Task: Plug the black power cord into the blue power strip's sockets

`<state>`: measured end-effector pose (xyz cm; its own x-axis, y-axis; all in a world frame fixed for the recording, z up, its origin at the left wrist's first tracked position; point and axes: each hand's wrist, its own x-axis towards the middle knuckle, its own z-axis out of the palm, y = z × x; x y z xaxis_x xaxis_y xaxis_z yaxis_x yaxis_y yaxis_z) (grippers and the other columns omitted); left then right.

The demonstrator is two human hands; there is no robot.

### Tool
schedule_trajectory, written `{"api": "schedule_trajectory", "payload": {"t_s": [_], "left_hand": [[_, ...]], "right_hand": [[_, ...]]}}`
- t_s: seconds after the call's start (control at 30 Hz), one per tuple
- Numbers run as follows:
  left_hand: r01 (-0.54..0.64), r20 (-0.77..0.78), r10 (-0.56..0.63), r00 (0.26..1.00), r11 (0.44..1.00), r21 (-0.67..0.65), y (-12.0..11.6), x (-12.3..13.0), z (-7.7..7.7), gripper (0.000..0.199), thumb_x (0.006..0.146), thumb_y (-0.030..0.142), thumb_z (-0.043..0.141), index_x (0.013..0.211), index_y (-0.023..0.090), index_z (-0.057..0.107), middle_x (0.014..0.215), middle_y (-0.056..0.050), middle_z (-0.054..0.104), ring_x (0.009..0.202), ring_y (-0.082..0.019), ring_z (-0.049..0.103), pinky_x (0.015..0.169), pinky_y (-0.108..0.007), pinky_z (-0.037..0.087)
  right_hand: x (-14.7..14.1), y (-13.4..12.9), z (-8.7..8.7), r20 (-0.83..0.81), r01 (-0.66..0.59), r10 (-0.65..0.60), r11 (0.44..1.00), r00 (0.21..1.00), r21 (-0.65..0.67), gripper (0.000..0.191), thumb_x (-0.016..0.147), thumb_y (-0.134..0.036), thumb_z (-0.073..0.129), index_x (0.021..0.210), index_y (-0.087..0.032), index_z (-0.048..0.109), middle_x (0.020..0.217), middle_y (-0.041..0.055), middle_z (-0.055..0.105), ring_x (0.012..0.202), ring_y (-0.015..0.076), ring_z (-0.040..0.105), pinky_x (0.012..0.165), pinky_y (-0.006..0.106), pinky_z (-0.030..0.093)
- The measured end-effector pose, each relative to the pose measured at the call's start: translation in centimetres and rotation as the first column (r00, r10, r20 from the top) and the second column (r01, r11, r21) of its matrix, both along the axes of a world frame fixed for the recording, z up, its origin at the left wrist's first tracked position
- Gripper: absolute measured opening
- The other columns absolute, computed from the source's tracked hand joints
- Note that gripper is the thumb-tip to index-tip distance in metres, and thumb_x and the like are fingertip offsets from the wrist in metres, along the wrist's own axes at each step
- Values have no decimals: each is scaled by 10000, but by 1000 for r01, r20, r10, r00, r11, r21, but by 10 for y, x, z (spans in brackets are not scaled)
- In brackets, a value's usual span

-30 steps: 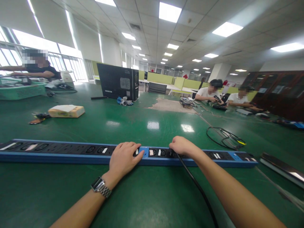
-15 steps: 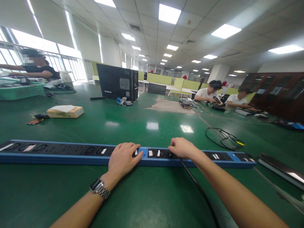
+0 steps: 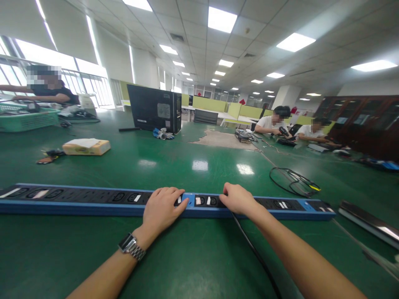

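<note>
A long blue-and-black power strip (image 3: 93, 211) lies across the green table in front of me, with sockets along its top. Over its middle, just left of a blue section, my left hand (image 3: 163, 207) grips the strip, fingers laid across it and the thumb resting by the blue part. My right hand (image 3: 237, 198) is closed over the strip farther right, pinching the plug end of a black power cable (image 3: 254, 247). The plug itself is hidden by my fingers, so how it sits in the socket cannot be seen. From there the cable runs down toward me.
Beyond the strip are a tissue pack (image 3: 86, 146), a black computer case (image 3: 151, 108), gloves (image 3: 163, 133) and a coiled cable (image 3: 294, 182). A dark, long object (image 3: 370, 222) lies at right. A green basket (image 3: 28, 120) stands far left. Three people sit around the table.
My right hand has shifted very slightly down and left over the strip, and the cable below it has moved a little. My left hand stays in place.
</note>
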<state>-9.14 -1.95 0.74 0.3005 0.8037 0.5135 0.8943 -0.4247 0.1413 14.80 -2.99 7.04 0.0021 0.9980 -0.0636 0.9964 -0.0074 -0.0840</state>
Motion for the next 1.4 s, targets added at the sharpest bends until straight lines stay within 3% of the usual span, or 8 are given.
{"api": "schedule_trajectory", "payload": {"t_s": [0.37,0.7,1.0,1.27,1.4], "left_hand": [[27,23,-27,999,1000,6,-1,-2,0,374,907,467,459,1081,226,687,1035,-54,708,992,-231,608,924,-407,416],[17,3,-17,1000,1000,-7,-2,-1,1,379,910,469,455,1084,224,686,1053,-52,707,1006,-238,607,932,-403,410],[14,1,-14,1000,1000,0,-2,0,0,398,912,479,445,1085,214,688,1058,-58,708,1004,-245,607,937,-415,410],[9,29,-9,1000,1000,13,0,0,-1,369,897,468,471,1076,233,692,1046,-53,710,997,-246,606,926,-417,413],[7,24,-8,1000,1000,20,1,-1,-2,368,897,468,475,1070,229,695,1045,-52,709,993,-245,606,923,-410,415]], "right_hand": [[11,4,-8,-122,17,-16,1000,992,7,239,846,-372,439,900,-210,606,938,74,706,872,218,646,638,276,378],[0,-15,-11,-1,26,-26,999,1000,40,288,897,-364,349,1027,-197,546,966,128,699,882,273,661,672,330,406],[9,13,-8,-33,-28,27,999,999,-26,279,859,-376,427,917,-204,640,974,80,714,905,229,663,662,286,427],[-12,32,-1,119,61,-60,998,991,-1,297,785,-301,529,950,-163,734,1047,175,705,961,305,666,735,363,494],[-16,37,-7,78,35,-37,999,996,23,339,800,-328,505,1004,-173,728,1067,169,702,973,298,663,767,387,500]]}}
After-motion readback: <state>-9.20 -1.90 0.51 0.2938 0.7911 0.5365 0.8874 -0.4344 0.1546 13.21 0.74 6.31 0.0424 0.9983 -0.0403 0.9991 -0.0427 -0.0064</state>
